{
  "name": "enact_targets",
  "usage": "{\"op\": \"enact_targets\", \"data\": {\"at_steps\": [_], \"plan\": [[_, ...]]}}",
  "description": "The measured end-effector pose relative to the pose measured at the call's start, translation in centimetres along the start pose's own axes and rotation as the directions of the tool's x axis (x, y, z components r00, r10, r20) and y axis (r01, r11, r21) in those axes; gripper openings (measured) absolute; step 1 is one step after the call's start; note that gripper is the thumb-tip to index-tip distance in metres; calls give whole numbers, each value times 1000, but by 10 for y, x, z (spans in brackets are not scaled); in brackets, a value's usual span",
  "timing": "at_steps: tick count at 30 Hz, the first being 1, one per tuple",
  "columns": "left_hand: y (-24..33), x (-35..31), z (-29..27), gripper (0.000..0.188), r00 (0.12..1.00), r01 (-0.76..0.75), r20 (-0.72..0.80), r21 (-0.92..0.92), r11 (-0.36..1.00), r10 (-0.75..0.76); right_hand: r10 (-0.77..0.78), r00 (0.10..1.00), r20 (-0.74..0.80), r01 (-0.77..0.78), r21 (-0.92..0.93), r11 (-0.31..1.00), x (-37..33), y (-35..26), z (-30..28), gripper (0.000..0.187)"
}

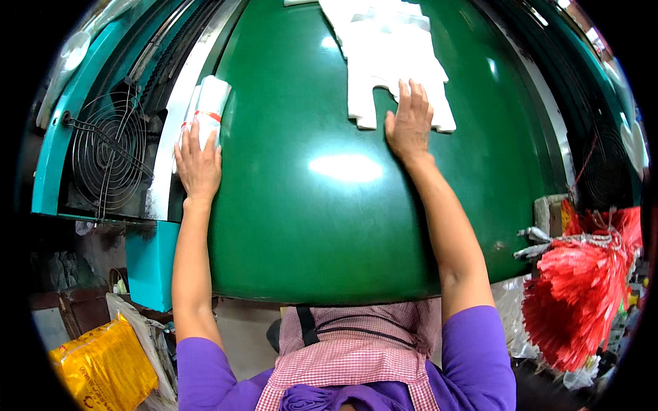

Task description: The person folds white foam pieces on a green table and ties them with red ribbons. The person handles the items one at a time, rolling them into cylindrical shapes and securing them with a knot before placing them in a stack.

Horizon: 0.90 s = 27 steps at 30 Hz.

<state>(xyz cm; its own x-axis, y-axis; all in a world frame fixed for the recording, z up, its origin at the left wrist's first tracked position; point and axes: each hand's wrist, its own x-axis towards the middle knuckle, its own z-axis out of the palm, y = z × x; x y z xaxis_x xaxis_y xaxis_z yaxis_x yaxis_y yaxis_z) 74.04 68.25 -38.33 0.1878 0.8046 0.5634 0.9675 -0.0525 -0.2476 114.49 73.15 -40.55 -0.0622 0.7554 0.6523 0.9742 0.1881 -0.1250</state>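
White plastic T-shirt bags (pixel 391 51) lie in a flat stack at the far end of a green conveyor belt (pixel 295 233), their handle ends toward me. My right hand (pixel 410 127) reaches to this near end, fingers stretched out over the handles and the notch between them. At the belt's left edge is a folded white bundle of plastic bags (pixel 214 96) with a red band (pixel 208 116) around it. My left hand (pixel 199 166) rests on the bundle's near end with its fingers extended, covering part of it. Neither hand is closed around anything.
Metal side rails (pixel 179 116) border the belt. A round wire fan guard (pixel 110 151) sits in the teal machine frame at left. Red plastic ties (pixel 572 294) hang in a bunch at right. A yellow printed package (pixel 106 366) stands at lower left.
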Motion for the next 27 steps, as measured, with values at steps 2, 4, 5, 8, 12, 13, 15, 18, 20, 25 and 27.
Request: {"op": "enact_targets", "data": {"at_steps": [2, 4, 5, 8, 12, 13, 15, 18, 20, 25, 27], "plan": [[-3, 1, 19, 41, 1000, 8, 23, -8, 1000, -8, 59, 995, 79, -51, -105, 993, 22, 18, 21, 50], [2, -1, 23, 34, 999, 37, 29, -70, 997, -35, 106, 977, 185, -86, -116, 989, 34, 29, 28, 28], [4, -1, 21, 34, 999, 47, 24, -83, 995, -45, 93, 978, 187, -73, -110, 991, 41, 31, 22, 18], [-1, -2, 25, 33, 999, 42, 25, -89, 995, -39, -143, 978, 150, 147, -16, 989, 39, 25, -8, 12], [0, -12, 12, 38, 999, 50, 1, -147, 988, -50, -394, 834, 386, 304, 274, 912, -21, -10, -76, 14], [6, -15, 7, 39, 999, 50, -11, -195, 980, -53, -340, 841, 421, 211, 324, 922, -55, -19, -88, 19], [55, -32, -38, 47, 993, -71, 22, -679, 730, 116, -434, 831, 348, 191, 555, 810, -103, -25, -135, 28], [113, -82, -121, 67, 740, -358, 49, -816, 454, 671, -423, 805, 416, 47, 667, 744, -132, -29, -195, 57], [121, -99, -149, 75, 578, -428, 101, -808, 406, 810, -388, 770, 506, 2, 607, 795, -155, -22, -227, 69], [106, -110, -148, 78, 508, -390, 99, -859, 331, 856, -313, 674, 669, 121, 319, 940, -212, -3, -243, 72], [98, -108, -144, 66, 549, -331, 66, -898, 290, 833, -235, 782, 577, 56, 310, 949, -218, -10, -235, 70]]}}
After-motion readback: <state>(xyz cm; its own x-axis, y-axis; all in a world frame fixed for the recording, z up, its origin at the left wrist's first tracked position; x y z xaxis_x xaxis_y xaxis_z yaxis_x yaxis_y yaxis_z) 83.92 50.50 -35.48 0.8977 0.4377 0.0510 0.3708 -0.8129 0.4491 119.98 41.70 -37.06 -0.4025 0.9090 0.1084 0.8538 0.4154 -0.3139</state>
